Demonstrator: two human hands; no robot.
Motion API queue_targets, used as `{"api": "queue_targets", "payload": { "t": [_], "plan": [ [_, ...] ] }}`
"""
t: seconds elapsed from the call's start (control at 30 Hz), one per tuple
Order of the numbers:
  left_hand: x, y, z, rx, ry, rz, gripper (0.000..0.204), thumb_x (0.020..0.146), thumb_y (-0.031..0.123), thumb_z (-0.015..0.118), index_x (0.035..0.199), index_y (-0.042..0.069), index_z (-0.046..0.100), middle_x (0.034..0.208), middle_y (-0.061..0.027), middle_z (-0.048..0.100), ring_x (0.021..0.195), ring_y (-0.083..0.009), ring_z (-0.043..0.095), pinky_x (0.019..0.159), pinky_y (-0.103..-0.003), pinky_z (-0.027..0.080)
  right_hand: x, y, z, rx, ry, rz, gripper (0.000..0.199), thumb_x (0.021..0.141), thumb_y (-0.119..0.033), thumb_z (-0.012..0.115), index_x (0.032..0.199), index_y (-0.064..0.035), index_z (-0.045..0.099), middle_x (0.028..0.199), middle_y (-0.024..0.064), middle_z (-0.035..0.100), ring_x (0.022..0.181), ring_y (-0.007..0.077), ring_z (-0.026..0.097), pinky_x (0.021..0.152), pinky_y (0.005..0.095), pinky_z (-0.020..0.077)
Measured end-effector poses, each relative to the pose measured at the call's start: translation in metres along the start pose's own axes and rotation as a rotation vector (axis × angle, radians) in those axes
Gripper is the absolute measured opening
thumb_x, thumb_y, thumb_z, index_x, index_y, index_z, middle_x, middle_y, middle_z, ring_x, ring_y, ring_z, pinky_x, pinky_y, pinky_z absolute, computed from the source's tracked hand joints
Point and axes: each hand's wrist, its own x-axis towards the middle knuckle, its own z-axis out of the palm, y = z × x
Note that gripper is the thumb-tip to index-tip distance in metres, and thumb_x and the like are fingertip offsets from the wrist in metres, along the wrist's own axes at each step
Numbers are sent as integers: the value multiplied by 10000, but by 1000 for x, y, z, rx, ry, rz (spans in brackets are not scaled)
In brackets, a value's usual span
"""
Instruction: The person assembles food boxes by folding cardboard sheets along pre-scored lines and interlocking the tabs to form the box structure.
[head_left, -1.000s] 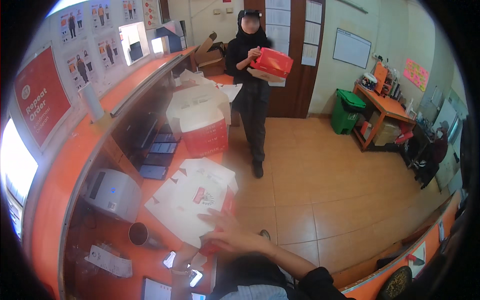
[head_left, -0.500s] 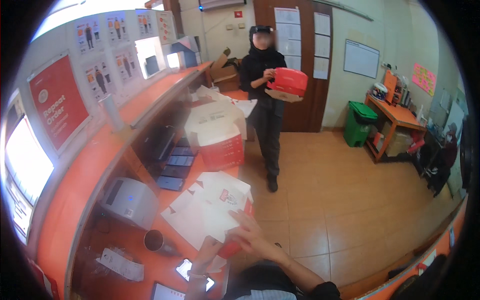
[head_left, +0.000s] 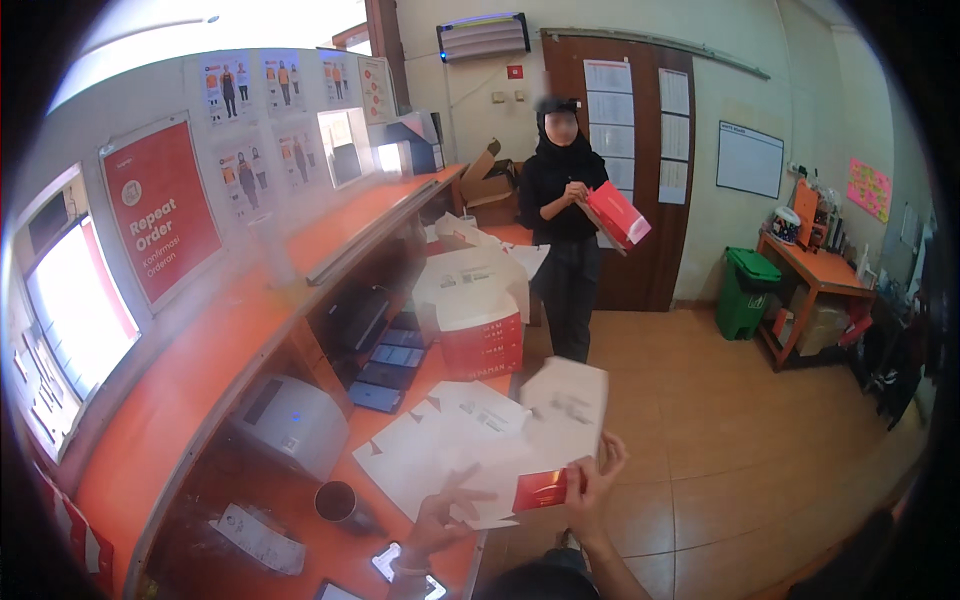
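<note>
My right hand (head_left: 592, 488) is closed on the edge of a partly folded carton box (head_left: 565, 400), its thumb on a red panel and its fingers behind. The box is pale on the panels facing me. Close by on its left, my left hand (head_left: 447, 518) has its fingers spread over the pale cardboard; motion blurs it, and whether it touches is unclear. Flat white carton blanks (head_left: 430, 445) lie under and beside the box on the orange counter (head_left: 440, 400). Further back, a stack of red and white cartons (head_left: 480, 345) stands on the counter.
Near my left arm are a dark cup (head_left: 340, 505), a lit phone (head_left: 400, 572) and a paper slip (head_left: 262, 538). A white printer (head_left: 290, 425) and several phones (head_left: 385, 372) sit under the shelf. Across the room, a co-worker (head_left: 570, 210) holds a red carton (head_left: 620, 215). A green bin (head_left: 746, 295) stands right.
My right hand has moved right and raised a carton panel off the blanks. My left hand has come away from the right with its fingers spread. The co-worker's carton has tilted. The view has shifted.
</note>
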Motion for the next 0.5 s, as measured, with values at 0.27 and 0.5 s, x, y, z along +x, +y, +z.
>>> {"api": "queue_targets", "payload": {
  "t": [0.27, 0.5],
  "plan": [
    [32, 20, 77, 1049, 466, 339, 185, 683, 76, 657, 766, 112, 495, 1066, -57, 501, 1107, -322, 397, 986, -517, 206, -18, -6, -13, 90, 108, -70, 101, 777, -79, 552, 693, -28, 529, 1237, 197, 237, 1195, 357, 250, 978, 428, 200],
    [51, 16, 57, 904, 38, 269, 277, 667, 105, 667, 913, 136, 543, 1092, -69, 433, 1048, -283, 413, 973, -527, 233, -14, -7, -26, 222, 45, -110, 108, 786, -97, 545, 702, -31, 535, 1241, 181, 248, 1178, 346, 286, 978, 435, 212]
  ]
}}
